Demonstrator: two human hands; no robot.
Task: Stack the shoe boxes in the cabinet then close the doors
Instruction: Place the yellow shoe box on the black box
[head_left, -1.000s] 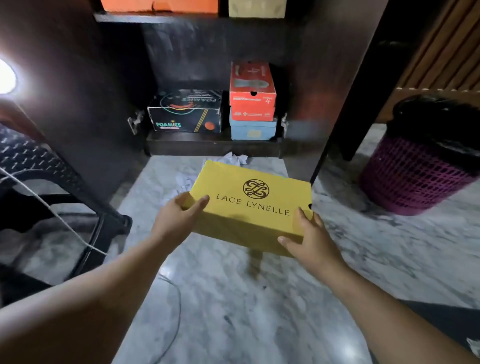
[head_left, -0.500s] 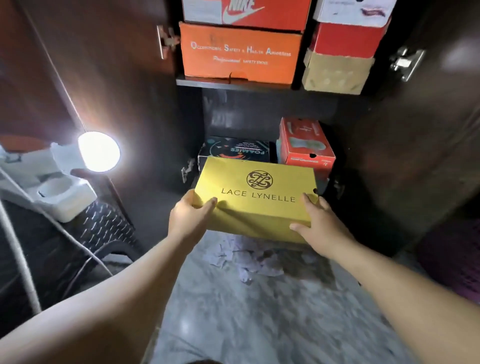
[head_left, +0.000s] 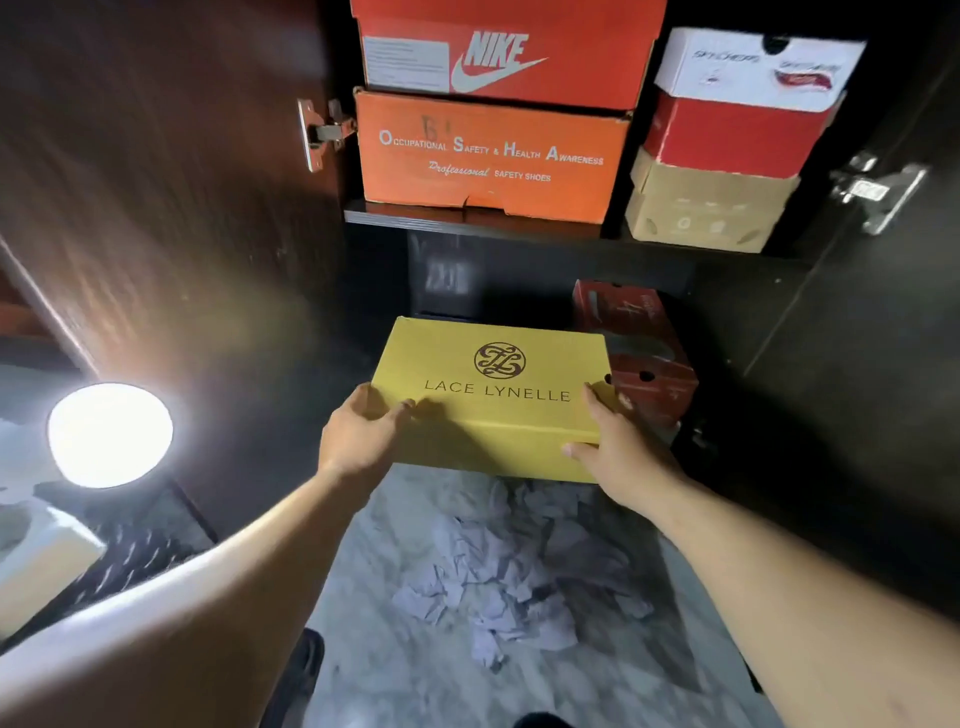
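I hold a yellow "Lace Lynelle" shoe box (head_left: 498, 395) at the mouth of the cabinet's lower compartment. My left hand (head_left: 358, 441) grips its near left corner and my right hand (head_left: 618, 452) grips its near right corner. The box hides the black box that stood at the lower left. A red box (head_left: 639, 353) stands to its right in the compartment. On the shelf (head_left: 467, 221) above sit an orange safety-shoes box (head_left: 488, 150) under a Nike box (head_left: 509, 52), and beside them a brown box (head_left: 706, 208), a red box (head_left: 737, 137) and a white box (head_left: 753, 67) stacked.
Both dark cabinet doors stand open: the left door (head_left: 171, 208) and the right door (head_left: 872, 364). Crumpled paper scraps (head_left: 498, 571) lie on the marble floor in front of the cabinet. A bright lamp (head_left: 109, 434) glares at the left.
The yellow box has gone from above the floor forward to the lower compartment, covering the black box. My view has come closer and tilted up, showing the upper shelf.
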